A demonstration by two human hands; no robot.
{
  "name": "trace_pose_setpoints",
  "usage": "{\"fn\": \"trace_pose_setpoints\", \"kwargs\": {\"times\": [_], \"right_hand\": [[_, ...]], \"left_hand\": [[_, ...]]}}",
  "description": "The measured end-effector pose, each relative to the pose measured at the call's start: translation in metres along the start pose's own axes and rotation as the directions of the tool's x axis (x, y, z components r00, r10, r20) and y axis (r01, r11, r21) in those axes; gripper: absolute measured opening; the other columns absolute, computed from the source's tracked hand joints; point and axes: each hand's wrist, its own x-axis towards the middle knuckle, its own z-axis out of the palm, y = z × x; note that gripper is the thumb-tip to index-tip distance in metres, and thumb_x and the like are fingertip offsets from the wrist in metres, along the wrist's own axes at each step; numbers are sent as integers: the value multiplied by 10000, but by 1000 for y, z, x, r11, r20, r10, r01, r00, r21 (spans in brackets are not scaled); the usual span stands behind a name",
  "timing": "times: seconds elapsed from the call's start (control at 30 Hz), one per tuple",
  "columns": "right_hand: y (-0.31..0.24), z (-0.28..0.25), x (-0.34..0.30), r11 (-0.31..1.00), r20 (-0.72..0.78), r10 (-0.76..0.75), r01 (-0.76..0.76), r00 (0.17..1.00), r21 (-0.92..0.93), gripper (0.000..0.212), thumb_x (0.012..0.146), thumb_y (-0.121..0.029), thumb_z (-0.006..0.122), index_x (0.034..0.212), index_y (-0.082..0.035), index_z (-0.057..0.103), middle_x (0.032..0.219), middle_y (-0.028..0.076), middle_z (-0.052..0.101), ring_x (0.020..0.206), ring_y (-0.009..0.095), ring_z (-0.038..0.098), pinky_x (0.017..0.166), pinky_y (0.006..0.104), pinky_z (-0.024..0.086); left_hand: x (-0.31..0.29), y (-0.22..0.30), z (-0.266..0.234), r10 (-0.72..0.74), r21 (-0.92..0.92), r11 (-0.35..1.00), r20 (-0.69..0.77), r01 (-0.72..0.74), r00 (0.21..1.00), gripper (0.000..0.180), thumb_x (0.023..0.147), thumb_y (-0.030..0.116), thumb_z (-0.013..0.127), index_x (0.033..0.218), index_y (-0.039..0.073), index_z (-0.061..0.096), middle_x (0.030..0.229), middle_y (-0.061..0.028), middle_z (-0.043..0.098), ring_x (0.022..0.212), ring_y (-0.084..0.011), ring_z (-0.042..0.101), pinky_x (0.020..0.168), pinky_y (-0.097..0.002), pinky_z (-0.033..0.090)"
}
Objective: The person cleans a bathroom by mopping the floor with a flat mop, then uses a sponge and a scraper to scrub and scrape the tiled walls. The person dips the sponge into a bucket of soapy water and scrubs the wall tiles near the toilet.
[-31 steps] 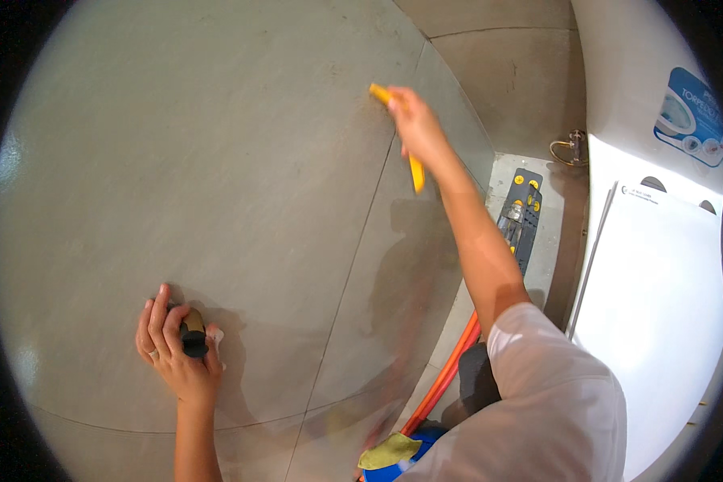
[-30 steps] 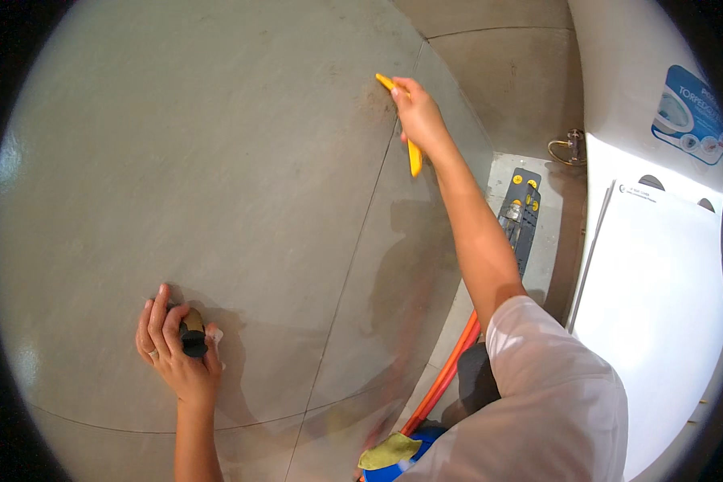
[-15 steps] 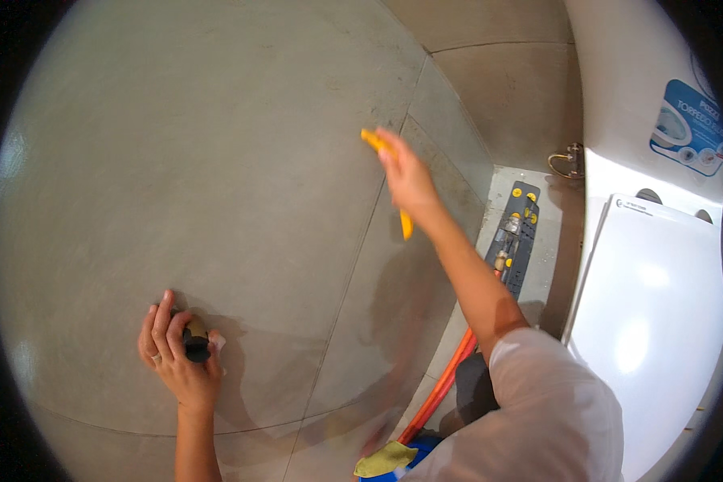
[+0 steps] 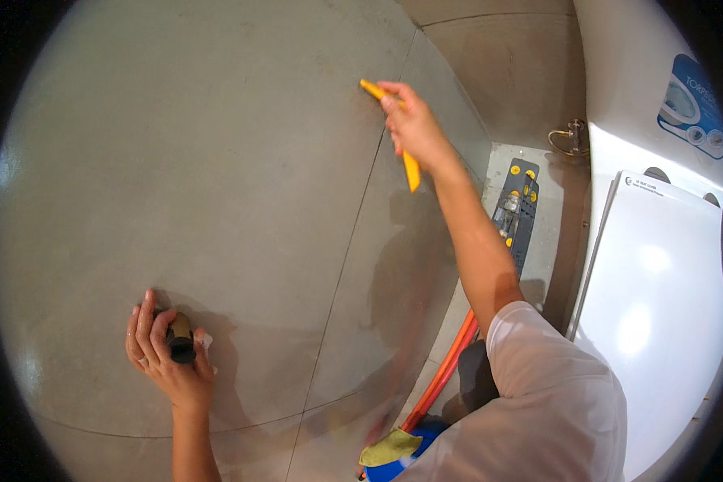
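Note:
My right hand (image 4: 418,128) grips a slim yellow tool (image 4: 412,171) with a flat, slant-cut end. The tool's other end points up and left, close to the grey tiled wall (image 4: 241,201); its working edge is too small to make out. Lower left, the fingers of my left hand (image 4: 169,361) curl around a short dark cylinder (image 4: 181,347) with a tan band. Whether that cylinder is fixed to the wall or loose cannot be seen. A bit of something white (image 4: 206,341) shows by the left thumb.
To the right stands a white toilet with its lid (image 4: 651,297) down. A grey flat mop head (image 4: 519,205) lies on the floor beside the wall, near orange poles (image 4: 446,369). At the bottom, a yellow-green cloth (image 4: 391,448) hangs over a blue bucket (image 4: 394,468). A metal valve (image 4: 570,138) juts out behind.
My right hand has moved up and slightly right with the yellow tool. My left hand has shifted little, still around the dark cylinder, and the whole view has moved slightly.

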Motion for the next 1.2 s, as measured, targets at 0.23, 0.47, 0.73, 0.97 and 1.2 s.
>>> {"fn": "trace_pose_setpoints", "kwargs": {"times": [0.23,0.47,0.73,0.97,1.2], "right_hand": [[-1,10,-10,990,-30,-23,19,999,-139,305,854,-241,440,1122,-96,430,685,53,498,410,121,448,361,260,396],[28,38,-29,856,-20,-433,404,901,-323,322,850,-231,456,1145,-106,431,887,144,579,687,259,569,652,354,457],[73,9,-18,881,-99,-406,360,909,-306,324,855,-184,448,1167,-96,461,1079,127,541,997,233,524,844,291,394],[277,-168,-125,877,-222,70,-167,972,-452,396,873,-131,391,1262,-70,349,1243,120,414,1165,211,374,959,305,280],[189,-227,24,535,-372,-561,-20,740,-845,271,803,-45,457,1044,-150,523,938,152,443,869,299,484,802,343,387]], "left_hand": [[-3,-2,2,-6,16,1000,11,6,1000,271,790,300,495,955,85,491,1221,-70,446,1162,-271,348,972,-378,207],[-1,-7,2,1,52,999,-5,0,1000,301,802,352,489,947,89,492,1215,-72,450,1167,-266,343,966,-388,217],[-12,-19,7,7,117,993,17,-9,1000,390,816,459,425,943,98,497,1216,-80,446,1175,-268,333,967,-387,224],[-2,-9,4,29,134,990,22,-32,999,426,831,470,396,935,67,485,1214,-106,442,1162,-285,339,962,-398,234],[-7,-12,0,6,183,983,42,-14,999,455,833,487,386,933,52,476,1216,-113,438,1165,-287,337,964,-405,233]]}}
